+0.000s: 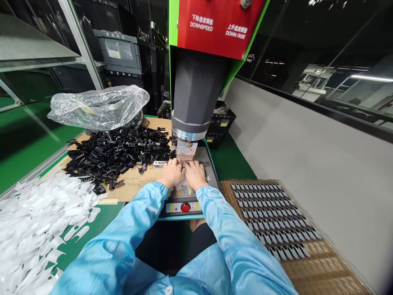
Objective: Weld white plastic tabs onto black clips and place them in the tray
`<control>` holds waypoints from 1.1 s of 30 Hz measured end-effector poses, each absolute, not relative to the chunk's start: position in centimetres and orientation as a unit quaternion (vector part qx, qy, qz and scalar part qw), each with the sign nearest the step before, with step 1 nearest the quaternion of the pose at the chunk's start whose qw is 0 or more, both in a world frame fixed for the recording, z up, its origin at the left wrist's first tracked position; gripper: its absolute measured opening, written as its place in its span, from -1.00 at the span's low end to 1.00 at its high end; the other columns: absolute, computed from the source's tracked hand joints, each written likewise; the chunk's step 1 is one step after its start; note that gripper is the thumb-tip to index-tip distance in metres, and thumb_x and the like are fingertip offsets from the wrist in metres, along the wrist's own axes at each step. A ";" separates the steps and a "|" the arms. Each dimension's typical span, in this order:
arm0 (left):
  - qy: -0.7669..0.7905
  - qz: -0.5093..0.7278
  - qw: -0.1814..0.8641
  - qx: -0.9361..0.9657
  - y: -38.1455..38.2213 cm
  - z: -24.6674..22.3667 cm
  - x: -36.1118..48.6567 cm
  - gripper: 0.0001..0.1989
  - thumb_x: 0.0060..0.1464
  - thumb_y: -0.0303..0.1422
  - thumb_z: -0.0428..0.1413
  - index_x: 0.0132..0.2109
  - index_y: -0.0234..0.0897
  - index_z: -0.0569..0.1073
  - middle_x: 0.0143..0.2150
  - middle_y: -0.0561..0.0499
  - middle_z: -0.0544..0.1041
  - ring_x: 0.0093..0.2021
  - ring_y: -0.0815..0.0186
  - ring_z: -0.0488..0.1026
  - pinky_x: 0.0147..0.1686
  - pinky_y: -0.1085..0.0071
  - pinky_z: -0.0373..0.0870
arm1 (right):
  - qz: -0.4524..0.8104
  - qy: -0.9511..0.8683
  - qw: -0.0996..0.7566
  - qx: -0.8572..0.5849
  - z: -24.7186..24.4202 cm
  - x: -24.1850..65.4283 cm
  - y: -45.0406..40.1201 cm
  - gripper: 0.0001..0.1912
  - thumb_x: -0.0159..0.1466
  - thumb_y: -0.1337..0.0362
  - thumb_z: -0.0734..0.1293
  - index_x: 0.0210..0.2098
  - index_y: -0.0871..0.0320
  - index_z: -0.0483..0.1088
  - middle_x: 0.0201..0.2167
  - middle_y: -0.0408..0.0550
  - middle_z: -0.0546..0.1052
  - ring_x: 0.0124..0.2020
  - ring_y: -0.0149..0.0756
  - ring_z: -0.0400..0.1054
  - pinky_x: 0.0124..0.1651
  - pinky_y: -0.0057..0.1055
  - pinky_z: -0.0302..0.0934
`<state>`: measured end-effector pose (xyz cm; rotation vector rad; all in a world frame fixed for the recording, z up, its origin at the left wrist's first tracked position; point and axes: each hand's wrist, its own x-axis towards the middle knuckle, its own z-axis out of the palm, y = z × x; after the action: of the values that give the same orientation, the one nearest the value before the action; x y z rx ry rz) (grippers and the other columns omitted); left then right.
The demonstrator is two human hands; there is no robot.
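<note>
Both hands on the press base plate [211,157], right under the horn [186,149]. Left hand [172,174] and right hand [194,174] sit side by side, nearly touching, fingers curled down onto a small pale part [183,183] lying between them on the plate; whether either hand actually pinches it I cannot tell, fingertips are hidden. Metal fixture strip [159,164] sticks out just left of the left hand. Red button [185,207] on the front panel, near the wrists. Pile of black clips [116,153] on cardboard [138,184] to the left, clear bag [98,106] behind it. White plastic pieces [33,221] heaped at far left on the green bench [230,162]. Tray [307,262] with rows of grey parts [273,217] on the right, by the wall. Blue sleeves [129,237] on both arms.
</note>
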<state>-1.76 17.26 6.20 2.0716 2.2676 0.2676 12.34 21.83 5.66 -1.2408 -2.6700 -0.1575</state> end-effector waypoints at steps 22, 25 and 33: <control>0.786 0.241 0.006 0.569 1.2 0.0 -10.2 -0.49 0.41 -0.05 0.03 0.37 -0.11 0.42 0.42 -0.27 0.35 0.43 -0.14 0.24 0.30 -0.20 0.28 | 0.105 -0.843 0.226 -0.477 -1.8 19.4 20.0 -0.38 0.49 0.24 0.15 0.47 0.39 0.18 0.43 0.35 0.34 0.51 0.07 0.15 0.56 0.08 0.01; 0.785 0.261 0.002 0.562 1.2 0.2 -10.6 -0.51 0.40 -0.06 0.05 0.34 -0.12 0.45 0.41 -0.27 0.36 0.43 -0.15 0.24 0.30 -0.20 0.28 | 0.106 -0.830 0.269 -0.478 -1.8 19.3 20.1 -0.43 0.48 0.25 0.16 0.42 0.31 0.27 0.36 0.31 0.43 0.45 0.07 0.24 0.49 0.10 0.13; 0.701 0.334 0.011 0.630 10.1 3.6 -8.9 -0.59 0.38 -0.11 0.11 0.25 -0.14 0.54 0.32 -0.19 0.50 0.35 -0.07 0.32 0.32 -0.08 0.26 | 0.103 -0.816 0.313 -0.475 2.3 15.6 24.3 -0.53 0.38 0.27 0.33 0.26 0.18 0.42 0.19 0.16 0.56 0.31 0.01 0.33 0.34 -0.06 0.27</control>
<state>-8.91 10.15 3.60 1.9649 2.1878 1.0423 15.55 24.27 2.26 -1.2535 -2.1519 0.2725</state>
